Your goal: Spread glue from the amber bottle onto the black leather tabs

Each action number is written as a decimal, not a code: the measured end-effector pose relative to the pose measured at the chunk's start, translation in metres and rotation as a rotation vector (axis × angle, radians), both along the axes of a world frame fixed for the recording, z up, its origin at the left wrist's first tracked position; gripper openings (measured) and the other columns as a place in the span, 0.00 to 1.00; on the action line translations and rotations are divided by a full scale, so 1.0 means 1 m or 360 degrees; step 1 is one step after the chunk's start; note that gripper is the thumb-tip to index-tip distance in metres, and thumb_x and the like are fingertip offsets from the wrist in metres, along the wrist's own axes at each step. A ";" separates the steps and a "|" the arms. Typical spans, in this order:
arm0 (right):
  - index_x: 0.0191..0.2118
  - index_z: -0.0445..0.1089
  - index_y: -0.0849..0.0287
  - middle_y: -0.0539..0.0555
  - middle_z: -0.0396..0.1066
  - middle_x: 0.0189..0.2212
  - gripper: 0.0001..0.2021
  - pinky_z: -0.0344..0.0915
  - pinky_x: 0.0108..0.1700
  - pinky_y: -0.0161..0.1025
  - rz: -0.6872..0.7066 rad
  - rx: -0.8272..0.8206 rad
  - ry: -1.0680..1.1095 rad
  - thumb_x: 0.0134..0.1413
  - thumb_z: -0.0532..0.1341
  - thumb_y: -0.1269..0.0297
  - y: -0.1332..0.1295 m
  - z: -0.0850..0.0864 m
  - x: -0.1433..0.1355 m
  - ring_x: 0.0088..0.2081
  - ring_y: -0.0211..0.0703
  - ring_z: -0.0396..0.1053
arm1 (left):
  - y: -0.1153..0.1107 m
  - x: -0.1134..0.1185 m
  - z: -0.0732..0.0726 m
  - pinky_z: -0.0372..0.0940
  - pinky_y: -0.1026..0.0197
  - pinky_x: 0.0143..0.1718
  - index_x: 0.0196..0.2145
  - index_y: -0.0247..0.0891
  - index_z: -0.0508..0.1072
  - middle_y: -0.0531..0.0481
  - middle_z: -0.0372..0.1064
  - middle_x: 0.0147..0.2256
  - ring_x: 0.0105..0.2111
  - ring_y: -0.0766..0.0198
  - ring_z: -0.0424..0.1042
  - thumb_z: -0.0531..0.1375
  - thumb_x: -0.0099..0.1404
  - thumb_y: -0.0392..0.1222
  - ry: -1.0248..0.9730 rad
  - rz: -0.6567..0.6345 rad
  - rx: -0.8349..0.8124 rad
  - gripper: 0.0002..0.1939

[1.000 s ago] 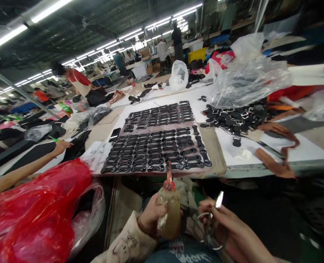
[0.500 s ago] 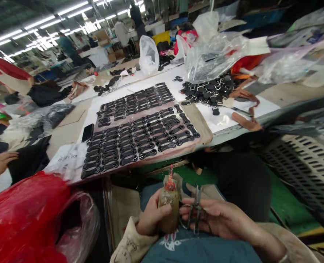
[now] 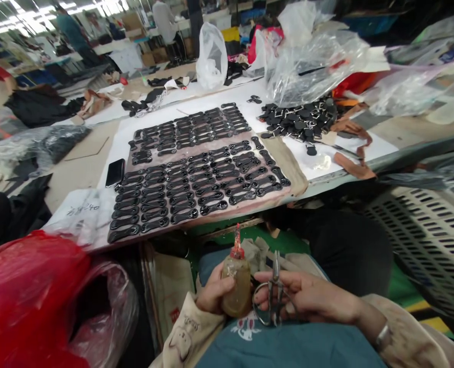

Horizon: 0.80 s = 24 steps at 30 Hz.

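Above my lap, my left hand (image 3: 214, 290) is closed around a glue bottle (image 3: 237, 286) with a red, crusted nozzle pointing up. Beside it my right hand (image 3: 307, 295) grips a pair of metal scissors (image 3: 275, 291). Their blades point upward and the ring handles hang by the fingers, close to the bottle. On the table ahead, several rows of small black strap pieces (image 3: 181, 198) with shiny ends lie on a pinkish board (image 3: 188, 153).
A heap of black tabs with metal rings (image 3: 303, 120) lies at the right of the table. A phone (image 3: 115, 173) rests left of the board. A red plastic bag (image 3: 31, 301) fills the lower left; a slotted crate (image 3: 430, 230) stands at right.
The view has shifted, so the table sits slightly higher. Both hands still hold the bottle and scissors, and the scissors' rings now face me more. The other person's hand at left has mostly left the frame.
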State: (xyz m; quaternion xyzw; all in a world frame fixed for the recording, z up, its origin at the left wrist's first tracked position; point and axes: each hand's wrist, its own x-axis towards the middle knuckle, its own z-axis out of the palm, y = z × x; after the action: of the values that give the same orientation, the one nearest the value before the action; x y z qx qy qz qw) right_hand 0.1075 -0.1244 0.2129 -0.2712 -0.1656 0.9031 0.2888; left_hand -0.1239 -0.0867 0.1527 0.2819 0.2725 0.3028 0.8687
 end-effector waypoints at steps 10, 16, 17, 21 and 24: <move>0.53 0.69 0.61 0.50 0.61 0.31 0.28 0.52 0.33 0.34 -0.0175 0.0459 -0.0413 0.55 0.63 0.44 0.013 -0.003 0.003 0.31 0.35 0.56 | 0.013 0.001 0.014 0.62 0.62 0.32 0.49 0.32 0.71 0.43 0.73 0.35 0.31 0.59 0.70 0.68 0.50 0.50 0.0229 0.0056 0.0052 0.30; 0.47 0.70 0.66 0.50 0.59 0.26 0.30 0.49 0.30 0.37 -0.0144 0.0637 -0.0576 0.58 0.56 0.39 0.019 0.002 -0.001 0.28 0.37 0.54 | 0.011 0.010 0.015 0.62 0.62 0.36 0.50 0.30 0.71 0.41 0.71 0.41 0.36 0.59 0.69 0.67 0.52 0.51 0.0180 0.0011 0.0053 0.31; 0.46 0.69 0.66 0.50 0.59 0.26 0.30 0.49 0.30 0.37 -0.0143 0.0650 -0.0602 0.58 0.56 0.39 0.020 0.001 -0.002 0.28 0.37 0.55 | 0.010 0.011 0.015 0.62 0.61 0.38 0.50 0.30 0.71 0.40 0.71 0.42 0.38 0.58 0.68 0.66 0.53 0.51 0.0166 0.0014 0.0057 0.31; 0.45 0.69 0.65 0.50 0.60 0.26 0.30 0.50 0.30 0.36 -0.0131 0.0727 -0.0680 0.59 0.55 0.38 0.022 -0.003 -0.003 0.28 0.36 0.55 | 0.008 0.016 0.016 0.62 0.61 0.40 0.50 0.30 0.71 0.40 0.69 0.44 0.40 0.58 0.68 0.66 0.54 0.50 0.0149 0.0018 0.0084 0.30; 0.45 0.69 0.66 0.49 0.60 0.25 0.31 0.51 0.30 0.36 -0.0121 0.0741 -0.0676 0.58 0.56 0.38 0.024 -0.003 -0.004 0.28 0.36 0.55 | 0.007 0.016 0.014 0.62 0.60 0.41 0.49 0.30 0.71 0.41 0.69 0.42 0.40 0.57 0.68 0.65 0.54 0.49 0.0159 0.0015 0.0047 0.29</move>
State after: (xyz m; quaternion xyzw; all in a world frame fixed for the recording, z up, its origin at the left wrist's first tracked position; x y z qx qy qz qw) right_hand 0.1038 -0.1007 0.2103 -0.3863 -0.4144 0.7526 0.3356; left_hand -0.1077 -0.0795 0.1671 0.3081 0.3122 0.2964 0.8483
